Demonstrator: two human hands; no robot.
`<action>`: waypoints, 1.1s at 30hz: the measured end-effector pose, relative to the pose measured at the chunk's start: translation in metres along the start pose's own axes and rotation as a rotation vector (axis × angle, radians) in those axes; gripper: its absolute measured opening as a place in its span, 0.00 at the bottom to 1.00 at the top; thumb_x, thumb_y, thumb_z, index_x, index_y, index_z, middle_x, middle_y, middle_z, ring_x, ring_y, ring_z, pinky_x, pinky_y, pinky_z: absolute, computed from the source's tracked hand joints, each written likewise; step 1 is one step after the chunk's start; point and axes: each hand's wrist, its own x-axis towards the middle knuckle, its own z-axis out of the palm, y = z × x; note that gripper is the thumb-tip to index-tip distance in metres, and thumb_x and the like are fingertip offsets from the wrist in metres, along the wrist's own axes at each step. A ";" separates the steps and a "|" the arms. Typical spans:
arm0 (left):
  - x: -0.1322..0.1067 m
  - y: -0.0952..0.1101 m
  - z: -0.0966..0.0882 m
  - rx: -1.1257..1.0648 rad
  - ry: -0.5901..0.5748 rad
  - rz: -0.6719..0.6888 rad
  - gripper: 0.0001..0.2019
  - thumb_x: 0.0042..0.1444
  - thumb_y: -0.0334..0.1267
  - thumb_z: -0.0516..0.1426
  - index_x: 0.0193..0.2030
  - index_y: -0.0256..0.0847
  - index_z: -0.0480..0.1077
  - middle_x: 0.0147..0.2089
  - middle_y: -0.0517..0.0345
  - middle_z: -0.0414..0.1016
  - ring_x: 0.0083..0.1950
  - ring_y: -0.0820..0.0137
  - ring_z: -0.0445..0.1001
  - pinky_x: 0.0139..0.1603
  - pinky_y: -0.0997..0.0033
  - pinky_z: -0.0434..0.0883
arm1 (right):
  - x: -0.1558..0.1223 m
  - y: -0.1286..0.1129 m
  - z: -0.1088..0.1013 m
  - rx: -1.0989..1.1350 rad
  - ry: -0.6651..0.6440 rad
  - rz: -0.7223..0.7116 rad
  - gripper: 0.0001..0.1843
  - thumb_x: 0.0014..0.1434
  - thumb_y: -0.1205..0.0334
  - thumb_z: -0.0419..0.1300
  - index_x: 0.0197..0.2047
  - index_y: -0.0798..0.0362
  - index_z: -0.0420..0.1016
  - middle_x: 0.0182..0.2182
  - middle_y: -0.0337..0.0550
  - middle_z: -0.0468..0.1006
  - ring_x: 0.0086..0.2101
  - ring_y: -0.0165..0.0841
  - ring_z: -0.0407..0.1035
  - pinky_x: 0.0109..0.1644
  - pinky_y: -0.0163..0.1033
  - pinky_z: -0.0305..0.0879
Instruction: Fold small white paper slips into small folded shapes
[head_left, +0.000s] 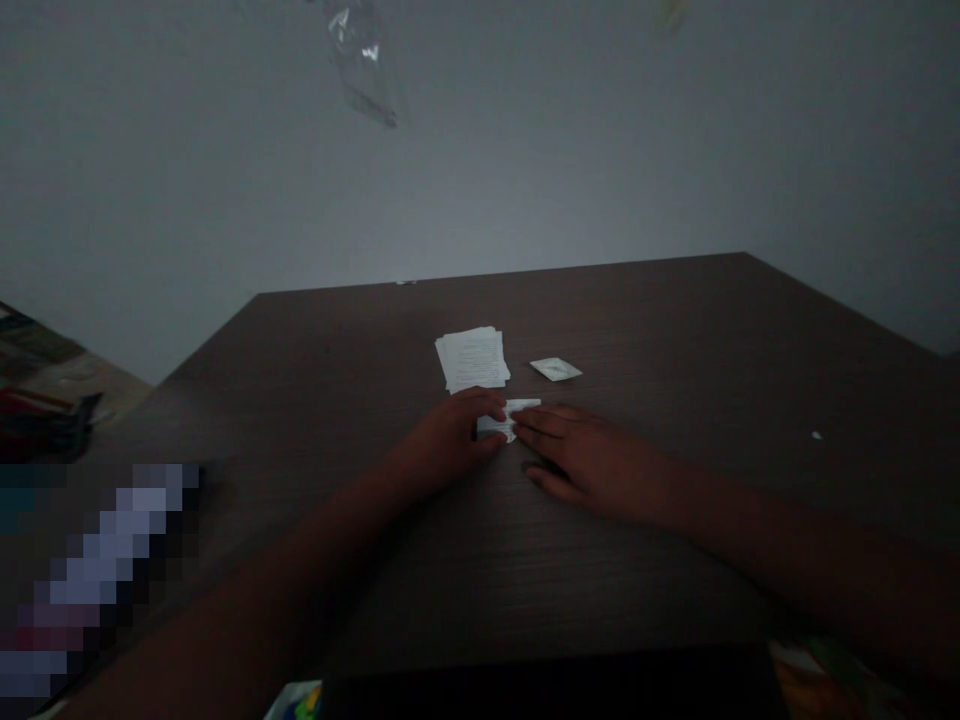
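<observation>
A small white piece of paper (493, 425) lies on the dark table between my hands, partly covered by them. My left hand (466, 428) rests at its left side, with fingers and thumb apart and their tips touching the paper. From the right, my right hand (581, 455) lies nearly flat, fingers stretched out, with the fingertips pressing on the paper's right part. Just beyond sits a stack of printed white sheets (474, 360), slightly fanned. To the right of the stack is a folded, diamond-shaped paper (556, 369).
The brown wood-grain table (337, 360) reaches back to a grey wall (562, 150). A clear plastic bag (364, 60) hangs on the wall. A tiny white scrap (817, 435) lies at the right. A pixelated, pale object (112, 550) stands at the lower left.
</observation>
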 end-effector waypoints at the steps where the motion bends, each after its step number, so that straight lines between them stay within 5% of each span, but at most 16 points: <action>1: 0.000 0.000 0.000 0.002 0.001 -0.005 0.07 0.71 0.37 0.72 0.54 0.49 0.86 0.71 0.47 0.91 0.75 0.50 0.88 0.86 0.38 0.79 | 0.000 0.000 0.000 0.000 -0.003 -0.002 0.30 0.85 0.53 0.65 0.84 0.52 0.82 0.82 0.64 0.80 0.79 0.61 0.77 0.87 0.72 0.72; 12: 0.001 0.002 0.013 0.092 0.089 0.022 0.09 0.69 0.33 0.72 0.52 0.47 0.83 0.67 0.49 0.92 0.70 0.50 0.90 0.80 0.40 0.84 | -0.001 0.001 0.000 -0.098 -0.005 -0.046 0.30 0.87 0.55 0.64 0.82 0.62 0.82 0.82 0.67 0.80 0.81 0.61 0.75 0.87 0.68 0.72; 19: 0.004 0.001 0.017 0.114 0.096 0.024 0.10 0.67 0.32 0.73 0.51 0.47 0.82 0.64 0.49 0.92 0.68 0.51 0.91 0.77 0.41 0.86 | -0.003 0.004 -0.003 -0.139 -0.012 0.007 0.28 0.86 0.52 0.66 0.82 0.49 0.85 0.81 0.56 0.83 0.84 0.63 0.69 0.84 0.70 0.76; 33: 0.004 0.000 0.015 0.190 0.020 -0.005 0.15 0.71 0.36 0.73 0.62 0.46 0.87 0.70 0.46 0.90 0.71 0.49 0.90 0.80 0.38 0.83 | -0.003 0.004 -0.006 -0.204 0.001 0.060 0.29 0.85 0.47 0.70 0.82 0.43 0.86 0.85 0.58 0.76 0.82 0.68 0.68 0.80 0.75 0.77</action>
